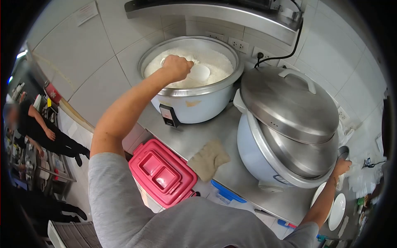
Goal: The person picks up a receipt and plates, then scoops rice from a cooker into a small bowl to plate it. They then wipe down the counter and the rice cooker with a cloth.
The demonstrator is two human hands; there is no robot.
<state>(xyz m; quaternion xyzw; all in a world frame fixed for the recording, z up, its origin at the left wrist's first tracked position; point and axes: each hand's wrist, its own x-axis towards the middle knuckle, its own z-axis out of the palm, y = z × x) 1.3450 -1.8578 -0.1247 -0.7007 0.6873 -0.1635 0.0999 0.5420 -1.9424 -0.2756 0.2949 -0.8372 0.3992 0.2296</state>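
My left hand (177, 68) is closed round the handle of a white rice paddle (200, 73), over a large open rice cooker (194, 105). The paddle's broad end lies against the white rice (221, 66) in the pot. At the far right, my right hand (342, 167) is closed beside a second rice cooker (252, 153). A dark grey rounded piece (343, 152) shows just above its fingers; what the hand grips is not clear. A metal lid (285, 103) with a pale handle sits tilted on the second cooker.
A beige cloth (209, 160) lies on the steel counter (173, 140). Below stands a pink lidded box (163, 171). White plates (337, 211) and plastic bags (364, 173) are at the right. A steel shelf (215, 14) overhangs the cookers. A person in black (45, 128) stands at the left.
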